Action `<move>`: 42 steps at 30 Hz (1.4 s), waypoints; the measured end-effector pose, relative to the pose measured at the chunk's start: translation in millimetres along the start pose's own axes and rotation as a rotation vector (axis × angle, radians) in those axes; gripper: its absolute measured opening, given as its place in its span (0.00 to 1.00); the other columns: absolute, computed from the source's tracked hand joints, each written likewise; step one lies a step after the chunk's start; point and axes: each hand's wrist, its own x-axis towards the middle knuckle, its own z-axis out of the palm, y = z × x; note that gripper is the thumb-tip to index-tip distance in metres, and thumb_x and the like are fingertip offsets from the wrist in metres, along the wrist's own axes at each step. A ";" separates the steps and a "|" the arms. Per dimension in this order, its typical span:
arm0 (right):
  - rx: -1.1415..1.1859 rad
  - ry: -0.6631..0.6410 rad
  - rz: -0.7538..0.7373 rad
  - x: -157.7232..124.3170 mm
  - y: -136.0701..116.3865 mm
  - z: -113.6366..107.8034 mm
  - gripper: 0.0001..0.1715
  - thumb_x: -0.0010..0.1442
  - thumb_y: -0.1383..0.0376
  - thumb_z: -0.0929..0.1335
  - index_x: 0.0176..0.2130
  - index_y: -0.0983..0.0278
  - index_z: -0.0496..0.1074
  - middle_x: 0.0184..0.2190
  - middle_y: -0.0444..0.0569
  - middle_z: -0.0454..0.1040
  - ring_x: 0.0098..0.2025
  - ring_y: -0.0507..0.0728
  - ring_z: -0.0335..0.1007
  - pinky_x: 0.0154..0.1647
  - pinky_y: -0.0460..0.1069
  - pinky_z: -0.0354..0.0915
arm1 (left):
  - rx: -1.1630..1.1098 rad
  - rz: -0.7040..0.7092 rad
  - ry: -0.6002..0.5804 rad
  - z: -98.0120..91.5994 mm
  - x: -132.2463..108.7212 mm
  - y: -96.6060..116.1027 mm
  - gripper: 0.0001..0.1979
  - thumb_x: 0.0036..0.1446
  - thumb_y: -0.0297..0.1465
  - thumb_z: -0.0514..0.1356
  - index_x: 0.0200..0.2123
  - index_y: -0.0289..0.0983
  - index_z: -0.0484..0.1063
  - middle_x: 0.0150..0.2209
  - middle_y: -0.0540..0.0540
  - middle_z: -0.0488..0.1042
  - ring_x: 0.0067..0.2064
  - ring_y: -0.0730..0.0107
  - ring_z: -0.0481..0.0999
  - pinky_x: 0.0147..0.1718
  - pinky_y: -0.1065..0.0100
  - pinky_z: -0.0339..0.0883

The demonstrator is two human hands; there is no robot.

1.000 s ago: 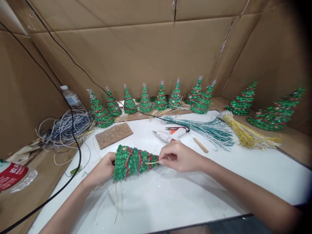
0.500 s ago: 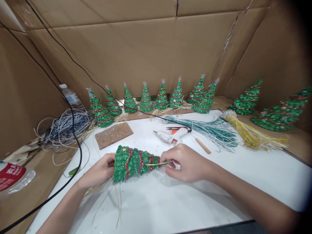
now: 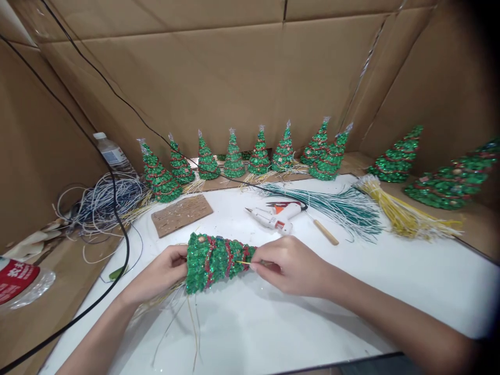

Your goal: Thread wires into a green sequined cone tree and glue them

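Note:
A small glittery green Christmas tree [image 3: 216,263] with red garland bands lies on its side, its tip to the right. My left hand [image 3: 167,273] grips it at the base, fingers partly hidden behind and inside. Thin wires [image 3: 193,328] trail out of the base over the white board. My right hand [image 3: 287,268] is closed at the narrow end, thumb and forefinger pinching a thin yellow wire [image 3: 244,262] whose end touches the tree's side. The tree's tip is hidden behind that hand.
A glue gun [image 3: 269,219] and a wooden-handled tool [image 3: 326,232] lie behind my right hand. Bundles of green wire [image 3: 339,205] and yellow wire [image 3: 406,208], a cardboard piece [image 3: 182,214], several finished trees [image 3: 234,156], a tangled wire heap [image 3: 107,200] and a black cable [image 3: 128,245] surround the board.
My right hand has moved slightly left and closed into a tighter pinch near the wire's end, which now points at the tree's side. The tree has shifted a little right.

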 end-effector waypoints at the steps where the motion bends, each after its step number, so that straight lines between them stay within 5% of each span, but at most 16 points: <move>1: -0.001 -0.017 0.033 0.3 0.2 -1.0 0.08 0.58 0.70 0.64 0.31 0.67 0.73 0.22 0.41 0.67 0.23 0.45 0.58 0.26 0.42 0.50 | -0.013 -0.008 -0.004 -0.2 0.2 0.2 0.06 0.52 0.29 0.62 0.34 0.35 0.78 0.34 0.49 0.77 0.36 0.68 0.74 0.36 0.73 0.67; 7: 0.106 -0.202 0.151 -1.4 8.7 -28.7 0.05 0.52 0.70 0.67 0.31 0.67 0.74 0.21 0.41 0.67 0.22 0.46 0.59 0.24 0.41 0.53 | -0.006 0.026 -0.026 -3.0 -0.9 4.7 0.07 0.52 0.29 0.62 0.34 0.35 0.78 0.36 0.47 0.78 0.39 0.64 0.74 0.40 0.69 0.68; 12: 0.176 -0.163 0.081 -2.7 13.4 -44.8 0.09 0.56 0.71 0.65 0.32 0.69 0.75 0.24 0.45 0.71 0.25 0.47 0.64 0.24 0.40 0.56 | 0.038 0.027 -0.010 -4.2 -2.8 7.9 0.07 0.53 0.30 0.61 0.31 0.35 0.79 0.32 0.47 0.78 0.37 0.65 0.74 0.37 0.71 0.67; 22: 0.087 -0.067 -0.006 -2.4 9.8 -29.4 0.07 0.60 0.70 0.66 0.35 0.68 0.75 0.24 0.43 0.71 0.24 0.46 0.63 0.25 0.41 0.56 | 0.059 -0.029 -0.034 -5.5 -3.1 1.3 0.08 0.53 0.27 0.59 0.35 0.33 0.77 0.25 0.50 0.72 0.26 0.73 0.66 0.26 0.74 0.61; 28: 0.074 -0.035 -0.049 -3.8 12.5 -38.2 0.09 0.62 0.67 0.66 0.34 0.67 0.76 0.28 0.45 0.74 0.25 0.46 0.65 0.26 0.41 0.58 | 0.120 -0.006 -0.049 -7.9 -3.6 0.7 0.10 0.52 0.25 0.56 0.35 0.33 0.76 0.25 0.50 0.71 0.26 0.73 0.65 0.31 0.72 0.62; 42: 0.101 -0.055 0.238 -0.9 17.4 -38.1 0.07 0.57 0.69 0.67 0.30 0.66 0.76 0.25 0.43 0.73 0.27 0.48 0.68 0.27 0.40 0.59 | 0.229 0.014 -0.047 -11.2 -4.4 1.0 0.09 0.52 0.26 0.58 0.33 0.35 0.78 0.28 0.49 0.74 0.30 0.70 0.68 0.31 0.73 0.63</move>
